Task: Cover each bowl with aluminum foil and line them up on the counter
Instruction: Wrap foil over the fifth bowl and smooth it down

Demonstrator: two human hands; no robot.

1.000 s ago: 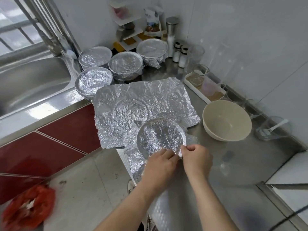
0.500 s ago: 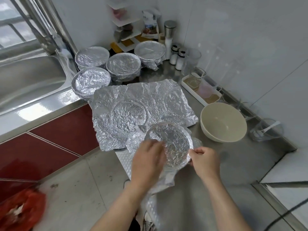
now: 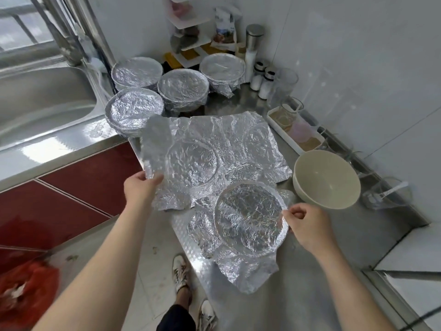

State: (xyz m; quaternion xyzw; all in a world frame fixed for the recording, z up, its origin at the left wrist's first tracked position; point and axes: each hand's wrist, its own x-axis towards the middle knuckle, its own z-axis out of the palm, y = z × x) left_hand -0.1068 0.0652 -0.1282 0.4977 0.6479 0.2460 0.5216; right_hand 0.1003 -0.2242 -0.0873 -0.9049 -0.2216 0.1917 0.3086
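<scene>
As left hand (image 3: 140,189) quits bowl (image 3: 248,216), grips sheet (image 3: 214,139)

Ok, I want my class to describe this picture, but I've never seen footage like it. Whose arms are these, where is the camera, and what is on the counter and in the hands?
There is no machine here: the arms belong to a person, and the single camera sits on their head, looking down. The left hand grips a corner of the large foil sheet spread on the steel counter. The right hand pinches the foil at the rim of the near bowl, which is loosely covered. Four foil-covered bowls stand at the back beside the sink, and one cream bowl is uncovered.
</scene>
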